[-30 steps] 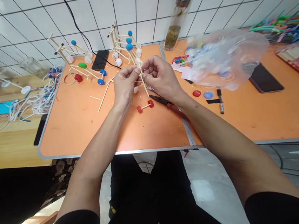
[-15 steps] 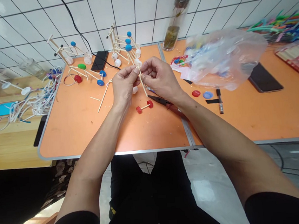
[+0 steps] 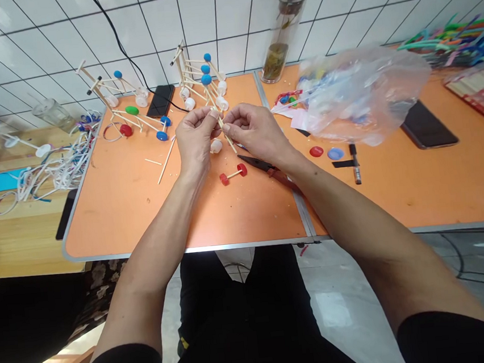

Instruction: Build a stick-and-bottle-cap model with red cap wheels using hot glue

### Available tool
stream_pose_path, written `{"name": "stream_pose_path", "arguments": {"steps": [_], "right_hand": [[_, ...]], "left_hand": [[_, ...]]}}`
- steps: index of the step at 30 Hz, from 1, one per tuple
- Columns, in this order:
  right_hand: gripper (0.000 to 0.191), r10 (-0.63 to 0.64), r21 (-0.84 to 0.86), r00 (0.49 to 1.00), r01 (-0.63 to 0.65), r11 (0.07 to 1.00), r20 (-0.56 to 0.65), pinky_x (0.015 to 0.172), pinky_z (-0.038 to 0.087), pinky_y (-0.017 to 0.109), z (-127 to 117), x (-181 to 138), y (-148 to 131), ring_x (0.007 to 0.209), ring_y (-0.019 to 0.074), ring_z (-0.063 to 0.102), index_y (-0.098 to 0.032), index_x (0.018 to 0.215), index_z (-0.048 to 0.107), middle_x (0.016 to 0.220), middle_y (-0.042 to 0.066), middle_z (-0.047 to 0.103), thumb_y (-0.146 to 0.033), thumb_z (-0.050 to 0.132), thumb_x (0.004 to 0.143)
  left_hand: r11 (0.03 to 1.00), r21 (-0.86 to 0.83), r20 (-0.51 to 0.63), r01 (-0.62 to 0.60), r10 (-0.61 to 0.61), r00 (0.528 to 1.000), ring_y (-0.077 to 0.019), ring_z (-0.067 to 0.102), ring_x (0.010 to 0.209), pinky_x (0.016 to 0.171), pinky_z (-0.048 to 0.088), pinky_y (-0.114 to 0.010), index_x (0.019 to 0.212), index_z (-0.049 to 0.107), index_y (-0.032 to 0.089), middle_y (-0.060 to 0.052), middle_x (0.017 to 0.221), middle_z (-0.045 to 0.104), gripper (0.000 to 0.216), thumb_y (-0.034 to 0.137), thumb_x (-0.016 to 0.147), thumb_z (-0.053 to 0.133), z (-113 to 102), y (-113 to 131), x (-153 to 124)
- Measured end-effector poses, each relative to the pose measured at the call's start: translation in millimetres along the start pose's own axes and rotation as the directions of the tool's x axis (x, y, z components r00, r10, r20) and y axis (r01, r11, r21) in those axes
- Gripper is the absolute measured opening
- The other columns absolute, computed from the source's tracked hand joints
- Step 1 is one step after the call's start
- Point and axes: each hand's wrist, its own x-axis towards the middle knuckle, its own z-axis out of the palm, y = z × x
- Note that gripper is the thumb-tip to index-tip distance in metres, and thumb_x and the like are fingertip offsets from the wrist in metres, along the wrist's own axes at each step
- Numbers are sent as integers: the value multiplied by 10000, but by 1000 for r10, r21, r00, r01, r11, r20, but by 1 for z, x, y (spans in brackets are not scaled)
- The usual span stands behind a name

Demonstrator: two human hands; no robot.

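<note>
Close together above the orange table [image 3: 186,221], my left hand [image 3: 196,137] and my right hand [image 3: 254,132] pinch thin wooden sticks [image 3: 229,142]. Where the sticks meet is mostly hidden by my fingers. Just below my left fingers is a white cap [image 3: 216,146]. A stick axle with red bottle-cap wheels [image 3: 233,174] lies in front of my hands. Pliers [image 3: 261,165] with dark jaws rest partly under my right forearm. Left of my left hand lies a loose stick [image 3: 167,161].
Stick models with blue caps [image 3: 205,69] and a green cap [image 3: 131,110] stand near the tiled wall. A glass tea bottle [image 3: 275,58], a clear plastic bag [image 3: 366,95] and phones [image 3: 429,123] lie beyond and right. White straps [image 3: 65,170] are heaped at left.
Both hands have shifted slightly left with the sticks still pinched between them. The white cap below my left fingers shows more fully. The view has turned a little.
</note>
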Motion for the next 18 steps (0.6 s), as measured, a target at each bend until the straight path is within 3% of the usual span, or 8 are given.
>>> {"name": "stream_pose_path", "arguments": {"steps": [4, 11, 18], "right_hand": [[297, 12, -15, 999, -11, 1000, 39, 669, 456, 305, 0, -1, -3, 767, 176, 602, -241, 885, 718, 826, 4, 701, -498, 839, 970], [283, 24, 6, 993, -25, 1000, 117, 659, 445, 312, -2, -1, 1, 718, 174, 579, -246, 819, 695, 737, -10, 669, -457, 807, 970], [350, 14, 20, 995, -16, 1000, 97, 645, 397, 308, -3, -2, -10, 688, 159, 556, -234, 794, 667, 715, -12, 659, -487, 796, 998]], "left_hand": [[1000, 18, -15, -13, 13, 1000, -140, 778, 812, 732, 606, -248, 923, 763, 235, -14, 865, 818, 259, 414, 897, 949, 1, 3, -2], [1000, 24, -36, -21, 21, 999, -142, 790, 848, 755, 617, -247, 925, 764, 241, -15, 889, 836, 238, 394, 906, 947, 2, 4, -2], [997, 13, -10, -78, 78, 997, -175, 832, 944, 813, 638, -271, 1045, 765, 245, -36, 975, 855, 334, 427, 871, 984, 3, 2, -6]]}}
